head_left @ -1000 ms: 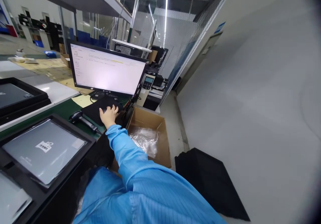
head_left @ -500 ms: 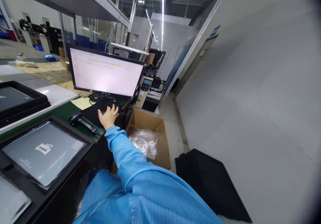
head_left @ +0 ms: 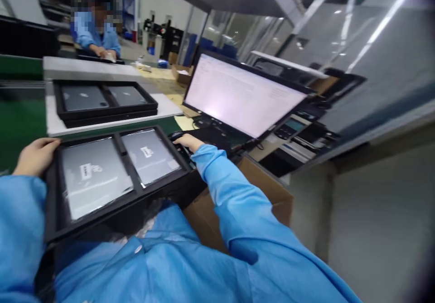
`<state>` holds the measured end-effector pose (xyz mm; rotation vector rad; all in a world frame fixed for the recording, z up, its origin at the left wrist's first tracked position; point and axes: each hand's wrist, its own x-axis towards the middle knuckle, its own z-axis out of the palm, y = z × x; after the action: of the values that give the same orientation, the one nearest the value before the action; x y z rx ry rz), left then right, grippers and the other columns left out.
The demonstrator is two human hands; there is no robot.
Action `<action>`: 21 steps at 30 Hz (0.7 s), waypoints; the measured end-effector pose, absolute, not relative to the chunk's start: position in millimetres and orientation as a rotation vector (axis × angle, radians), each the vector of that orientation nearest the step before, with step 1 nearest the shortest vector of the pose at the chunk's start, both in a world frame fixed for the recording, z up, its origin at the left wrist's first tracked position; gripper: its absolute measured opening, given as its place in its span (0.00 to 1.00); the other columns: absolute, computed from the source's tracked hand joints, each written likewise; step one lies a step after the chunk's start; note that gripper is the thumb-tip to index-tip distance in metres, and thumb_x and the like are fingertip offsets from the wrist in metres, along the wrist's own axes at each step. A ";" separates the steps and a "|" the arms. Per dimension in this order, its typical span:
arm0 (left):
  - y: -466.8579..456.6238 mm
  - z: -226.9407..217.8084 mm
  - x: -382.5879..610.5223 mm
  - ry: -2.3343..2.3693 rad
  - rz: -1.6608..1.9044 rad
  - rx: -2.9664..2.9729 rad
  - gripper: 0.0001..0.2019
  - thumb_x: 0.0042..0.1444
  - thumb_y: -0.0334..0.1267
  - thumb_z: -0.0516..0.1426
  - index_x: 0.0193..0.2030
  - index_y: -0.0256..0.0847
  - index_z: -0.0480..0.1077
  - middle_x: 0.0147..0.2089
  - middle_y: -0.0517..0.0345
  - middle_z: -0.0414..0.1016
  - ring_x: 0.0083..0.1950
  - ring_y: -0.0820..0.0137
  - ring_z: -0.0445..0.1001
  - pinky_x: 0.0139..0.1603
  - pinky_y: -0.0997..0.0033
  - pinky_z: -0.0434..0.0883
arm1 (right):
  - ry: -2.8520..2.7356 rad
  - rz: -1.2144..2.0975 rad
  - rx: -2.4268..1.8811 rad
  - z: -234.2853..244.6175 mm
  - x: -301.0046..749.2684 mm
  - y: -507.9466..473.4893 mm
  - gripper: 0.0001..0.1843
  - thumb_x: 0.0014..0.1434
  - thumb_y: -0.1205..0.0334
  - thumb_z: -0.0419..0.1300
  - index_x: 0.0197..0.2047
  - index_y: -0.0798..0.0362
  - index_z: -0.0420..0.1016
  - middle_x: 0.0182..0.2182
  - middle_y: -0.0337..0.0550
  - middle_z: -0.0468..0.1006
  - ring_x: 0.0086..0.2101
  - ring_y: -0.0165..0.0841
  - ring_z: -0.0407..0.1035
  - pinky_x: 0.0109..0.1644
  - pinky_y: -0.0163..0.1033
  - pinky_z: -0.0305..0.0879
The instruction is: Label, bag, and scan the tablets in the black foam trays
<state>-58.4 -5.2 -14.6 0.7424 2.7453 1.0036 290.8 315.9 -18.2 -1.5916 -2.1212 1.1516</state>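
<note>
The left hand [head_left: 36,155] grips the near tray [head_left: 117,199] at its left rim, steadying the two laptops [head_left: 149,155] inside. The right hand [head_left: 188,141] curls over the barcode scanner [head_left: 177,136] right of the tray, below the monitor [head_left: 243,97].

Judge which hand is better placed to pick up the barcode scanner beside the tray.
Right, probably. The right hand already lies over the dark scanner just past the near tray, while the left hand rests on that tray's far left edge.
</note>
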 end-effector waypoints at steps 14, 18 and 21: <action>-1.1 -24.4 -55.2 2.601 1.229 0.577 0.18 0.67 0.40 0.57 0.59 0.36 0.78 0.51 0.57 0.79 0.50 0.71 0.72 0.62 0.72 0.67 | -3.239 0.141 -0.572 55.6 257.5 259.0 0.09 0.44 0.69 0.70 0.32 0.54 0.81 0.29 0.43 0.81 0.35 0.39 0.77 0.42 0.37 0.67; -0.5 -27.4 -56.7 2.597 1.259 0.606 0.17 0.67 0.38 0.57 0.59 0.36 0.78 0.53 0.59 0.79 0.51 0.72 0.71 0.63 0.72 0.66 | -3.215 0.200 -0.556 60.5 254.3 252.3 0.09 0.45 0.69 0.70 0.33 0.54 0.81 0.29 0.42 0.81 0.35 0.39 0.76 0.42 0.37 0.66; -1.2 -30.6 -59.1 2.577 1.281 0.604 0.18 0.67 0.39 0.57 0.59 0.35 0.77 0.53 0.58 0.80 0.50 0.72 0.71 0.63 0.71 0.67 | -3.199 0.237 -0.567 62.1 256.1 252.7 0.09 0.45 0.70 0.71 0.33 0.55 0.81 0.29 0.41 0.81 0.36 0.38 0.77 0.43 0.37 0.65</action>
<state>-59.1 -1.2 -30.6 0.6041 2.5769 1.2814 256.1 252.7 62.1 -0.5668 -3.1992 0.2369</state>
